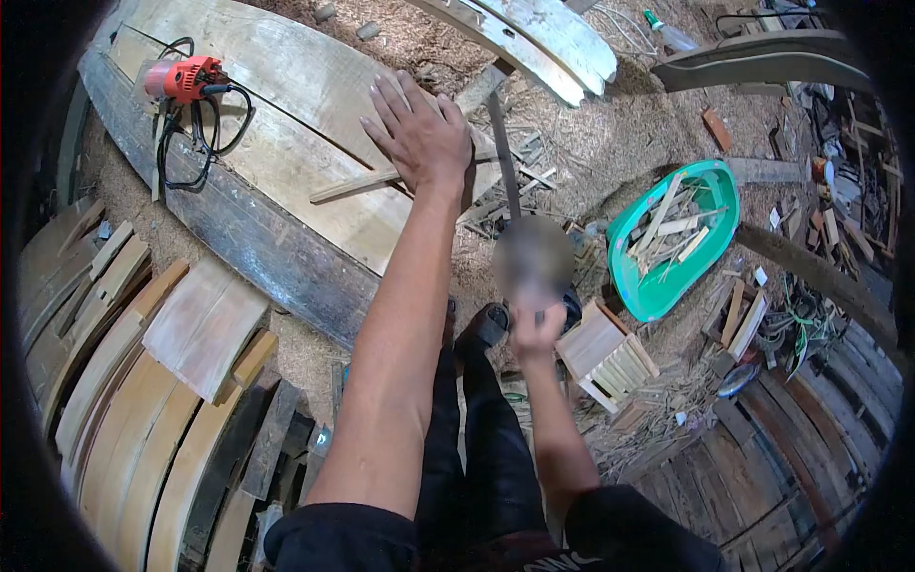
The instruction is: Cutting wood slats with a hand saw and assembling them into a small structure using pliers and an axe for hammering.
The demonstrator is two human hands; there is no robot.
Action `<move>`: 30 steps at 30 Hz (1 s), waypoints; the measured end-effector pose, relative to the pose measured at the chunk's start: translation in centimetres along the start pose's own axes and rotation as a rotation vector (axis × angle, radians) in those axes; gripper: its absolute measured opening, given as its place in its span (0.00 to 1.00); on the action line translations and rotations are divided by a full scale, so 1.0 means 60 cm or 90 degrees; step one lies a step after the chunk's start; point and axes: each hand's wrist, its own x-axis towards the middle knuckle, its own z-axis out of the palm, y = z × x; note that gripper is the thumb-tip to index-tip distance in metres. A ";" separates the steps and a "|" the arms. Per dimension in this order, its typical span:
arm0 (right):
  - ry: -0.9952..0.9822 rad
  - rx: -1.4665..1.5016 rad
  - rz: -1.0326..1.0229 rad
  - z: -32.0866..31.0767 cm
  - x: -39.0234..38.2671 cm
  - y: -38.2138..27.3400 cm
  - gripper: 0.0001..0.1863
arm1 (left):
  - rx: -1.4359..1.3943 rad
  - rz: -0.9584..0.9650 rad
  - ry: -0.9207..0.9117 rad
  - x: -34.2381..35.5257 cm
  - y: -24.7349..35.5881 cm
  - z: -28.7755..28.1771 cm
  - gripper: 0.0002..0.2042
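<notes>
My left hand (419, 133) lies palm down on a pale board (248, 76), fingers spread near its right end. A thin wooden strip (334, 191) lies slanted beside and partly beneath that hand. My right hand (534, 329) is lower, above my feet, with fingers closed on something hidden by a blurred patch. A long, narrow dark blade or bar (500, 143) runs from that patch up past the board's end; its connection to the hand is unclear. A red power tool (191, 78) with a coiled black cord rests at the board's left.
A green tub (626, 286) of wood scraps stands at right, beside a small wooden box (596, 353). Curved planks (143, 429) are stacked at lower left, with more timber (724, 477) at lower right. Broken white planks (562, 48) lie across the top, above sawdust and offcuts.
</notes>
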 end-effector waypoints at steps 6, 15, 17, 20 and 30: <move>0.014 -0.009 -0.033 -0.002 -0.037 0.033 0.16 | 0.014 0.017 0.047 0.009 -0.001 0.011 0.33; 0.024 -0.069 -0.068 0.006 -0.010 0.024 0.16 | -0.015 0.026 0.054 0.006 0.006 0.009 0.32; 0.009 -0.064 -0.083 0.000 -0.070 0.026 0.17 | -0.001 0.024 0.058 0.010 -0.008 0.008 0.32; 0.069 0.080 0.003 0.000 -0.037 0.052 0.18 | -0.006 0.030 0.056 0.005 0.000 0.007 0.32; 0.005 -0.072 -0.032 -0.005 0.006 -0.021 0.18 | -0.017 0.018 0.047 0.011 -0.007 0.005 0.32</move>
